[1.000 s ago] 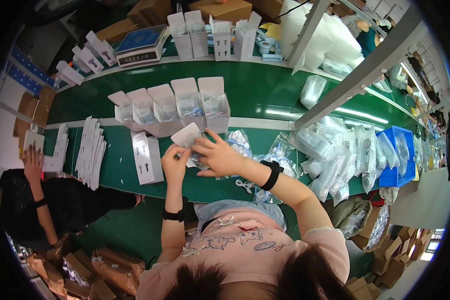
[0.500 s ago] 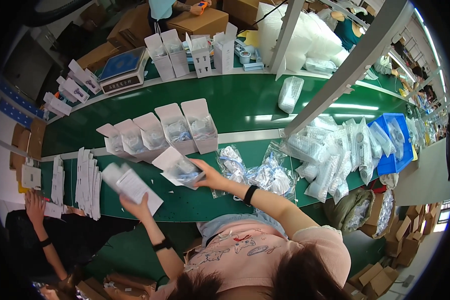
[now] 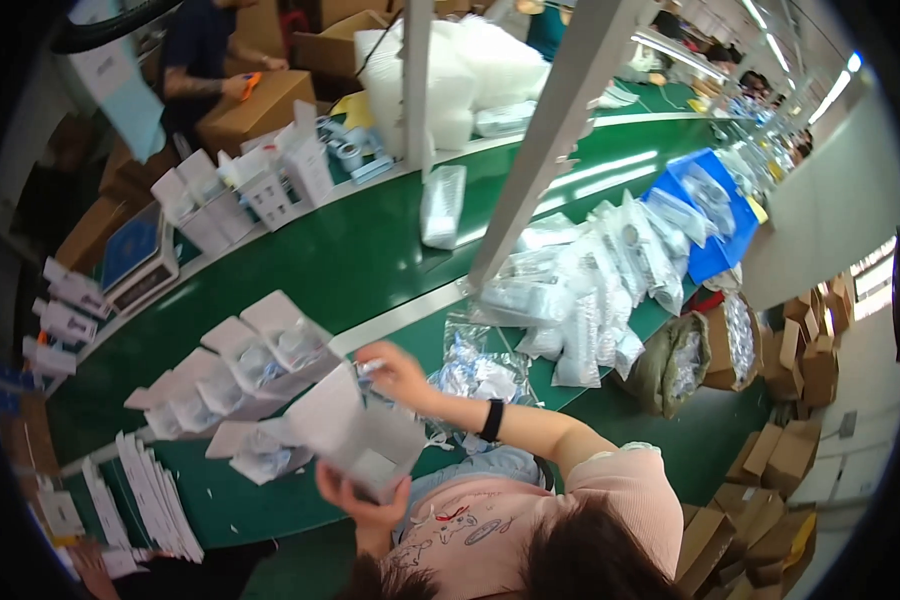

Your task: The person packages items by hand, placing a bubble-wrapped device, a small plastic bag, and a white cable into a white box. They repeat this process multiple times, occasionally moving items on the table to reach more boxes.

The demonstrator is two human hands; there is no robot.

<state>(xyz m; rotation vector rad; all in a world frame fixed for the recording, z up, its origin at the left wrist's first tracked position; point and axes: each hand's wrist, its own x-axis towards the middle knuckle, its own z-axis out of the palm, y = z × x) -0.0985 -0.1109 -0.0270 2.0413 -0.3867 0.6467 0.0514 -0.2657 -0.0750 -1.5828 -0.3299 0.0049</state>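
My left hand [image 3: 365, 503] grips the lower end of a white carton [image 3: 365, 430], which is opened up and tilted above the table's front edge. At its upper end, my right hand [image 3: 398, 378] has its fingers closed on something small and pale that I cannot make out. Just left of the carton lies another open white box [image 3: 260, 450] with a clear bag inside. Behind it runs a row of open white boxes [image 3: 232, 372], each holding bagged contents. Clear bags with white and blue contents [image 3: 475, 368] lie beyond my right forearm.
Bubble-wrapped packs [image 3: 580, 300] pile up at right beside a blue bin [image 3: 705, 215]. A grey post [image 3: 555, 130] slants across the table. Flat white cartons [image 3: 155, 495] lie at left, near another person's hand [image 3: 92, 570]. One wrapped pack [image 3: 443, 207] sits on the green surface behind.
The filled box has left my right hand and rests in front of the row. My left hand's flat white carton is now opened up, brought rightward to my right hand. The view has turned.
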